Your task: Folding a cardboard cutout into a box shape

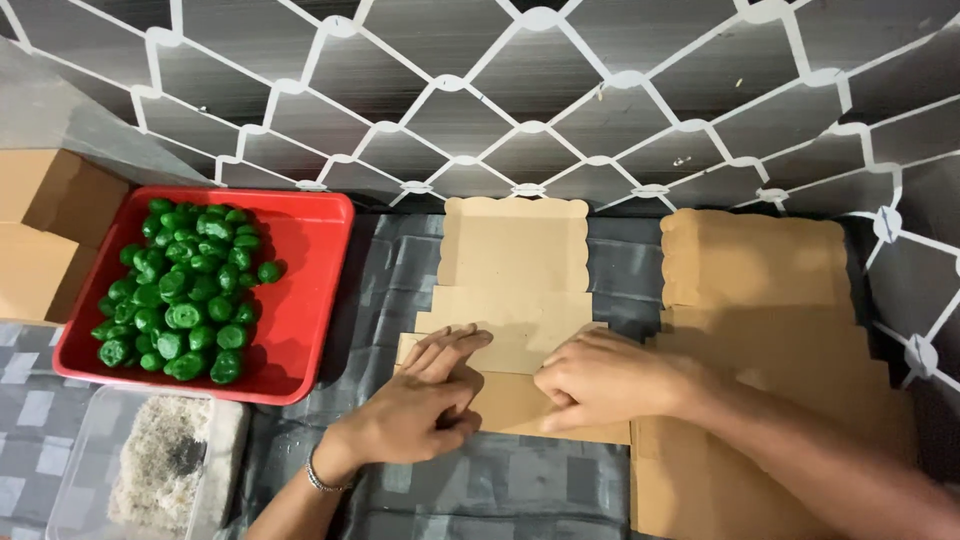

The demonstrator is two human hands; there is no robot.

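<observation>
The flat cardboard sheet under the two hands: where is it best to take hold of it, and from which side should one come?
Probably by the scalloped far edge of the flat cardboard sheet. That end lies bare on the grey cloth, with nothing on it, so fingers could slide under from the wall side. The near end is pressed down by the left hand and the right hand, and the stack of sheets crowds its right side.
</observation>
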